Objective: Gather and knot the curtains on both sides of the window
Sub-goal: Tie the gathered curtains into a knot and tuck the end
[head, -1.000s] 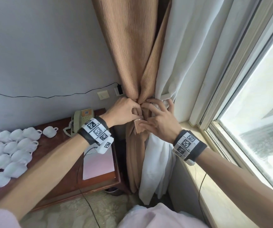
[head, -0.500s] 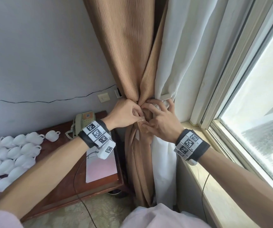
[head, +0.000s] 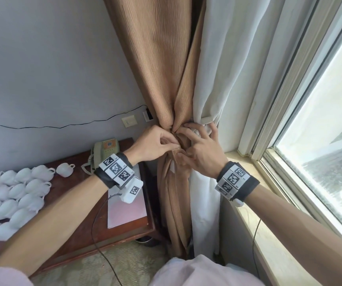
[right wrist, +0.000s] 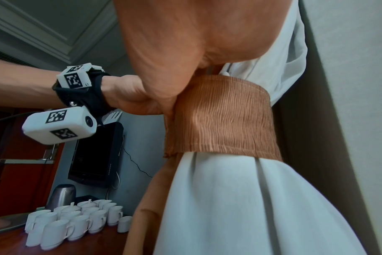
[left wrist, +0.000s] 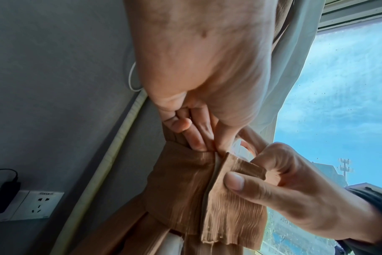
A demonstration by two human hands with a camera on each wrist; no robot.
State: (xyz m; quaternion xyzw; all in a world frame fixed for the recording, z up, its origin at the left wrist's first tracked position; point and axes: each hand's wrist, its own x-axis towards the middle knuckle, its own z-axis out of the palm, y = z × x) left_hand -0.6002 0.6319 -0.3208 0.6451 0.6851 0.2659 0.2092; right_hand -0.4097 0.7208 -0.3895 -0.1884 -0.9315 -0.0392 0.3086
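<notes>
Hands [head: 178, 149] now press tieback [right wrist: 225, 115] closed.

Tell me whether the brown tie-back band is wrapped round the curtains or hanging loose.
Wrapped. The tie-back band circles the gathered brown curtain and white curtain; the right hand pinches its free end, so fastening looks unfinished.

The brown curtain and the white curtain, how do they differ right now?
The brown curtain is ribbed and opaque and hangs on the wall side; the white curtain is smooth and pale and hangs on the window side. Both are gathered under one brown tie-back band.
</notes>
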